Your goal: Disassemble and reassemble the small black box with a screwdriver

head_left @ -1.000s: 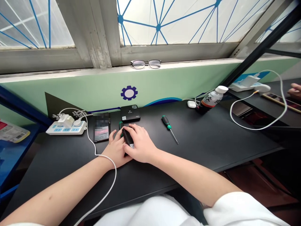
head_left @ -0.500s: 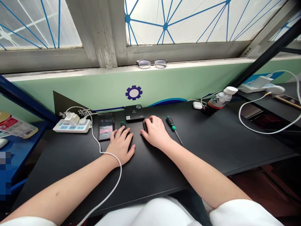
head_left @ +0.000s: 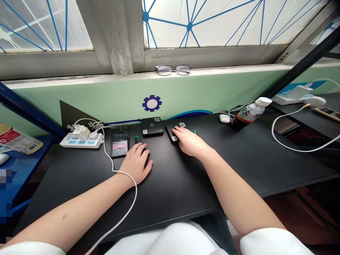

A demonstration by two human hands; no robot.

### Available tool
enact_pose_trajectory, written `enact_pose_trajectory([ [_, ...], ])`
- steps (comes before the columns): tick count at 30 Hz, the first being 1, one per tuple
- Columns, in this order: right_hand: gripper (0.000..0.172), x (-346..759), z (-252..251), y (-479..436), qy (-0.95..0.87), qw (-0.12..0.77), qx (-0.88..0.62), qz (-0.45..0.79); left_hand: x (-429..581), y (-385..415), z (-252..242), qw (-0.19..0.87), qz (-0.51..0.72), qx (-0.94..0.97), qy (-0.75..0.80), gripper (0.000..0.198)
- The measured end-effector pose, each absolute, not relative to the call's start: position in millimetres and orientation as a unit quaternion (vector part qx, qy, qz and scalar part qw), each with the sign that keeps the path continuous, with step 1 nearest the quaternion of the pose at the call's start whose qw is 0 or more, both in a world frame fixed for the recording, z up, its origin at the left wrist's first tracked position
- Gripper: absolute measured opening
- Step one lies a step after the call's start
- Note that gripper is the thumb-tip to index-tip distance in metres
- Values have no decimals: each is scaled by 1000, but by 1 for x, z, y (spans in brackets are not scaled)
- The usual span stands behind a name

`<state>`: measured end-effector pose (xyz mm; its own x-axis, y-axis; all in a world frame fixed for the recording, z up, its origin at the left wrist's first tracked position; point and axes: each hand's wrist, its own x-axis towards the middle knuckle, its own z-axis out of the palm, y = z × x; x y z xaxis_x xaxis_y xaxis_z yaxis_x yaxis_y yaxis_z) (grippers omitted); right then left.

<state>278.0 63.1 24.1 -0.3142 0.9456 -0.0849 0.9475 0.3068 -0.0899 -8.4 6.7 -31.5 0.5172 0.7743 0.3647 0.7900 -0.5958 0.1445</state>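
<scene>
I'm seeing glasses (head_left: pixel 169 70) lying on the window sill (head_left: pixel 119 78) — a gear picture (head_left: pixel 152 103) is showing on the green wall (head_left: pixel 114 101) below. On my right, a bottle (head_left: pixel 247 115) is standing near a white case (head_left: pixel 224 118); on my left, a power strip (head_left: pixel 81 142) is holding plugs (head_left: pixel 82 131).

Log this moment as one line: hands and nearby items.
left hand: spread, fingertips at green-black handle | right hand: fingers on black box | left of that box: second black box | beside left hand: phone

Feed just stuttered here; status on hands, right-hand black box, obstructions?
Right hand on right-hand black box. Left hand palm-down, fingers at green-and-black handle. White cable across left wrist, could snag.
</scene>
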Motion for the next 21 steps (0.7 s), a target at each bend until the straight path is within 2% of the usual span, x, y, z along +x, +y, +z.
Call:
enact_pose_trajectory([
  [5, 54, 266, 5, 84, 766, -42, 641, 21, -8, 7, -30, 13, -192, -872, -449, 42],
  [11, 42, 256, 1, 85, 746, -66, 662, 25, -8, 8, -33, -2, -196, -872, -449, 40],
  [16, 51, 245, -11, 80, 776, -127, 617, 38, -10, 13, -42, -14, -217, -869, -444, 39],
  [21, 54, 228, -10, 81, 864, -104, 492, -25, -12, 16, -46, -13, -221, -867, -447, 43],
])
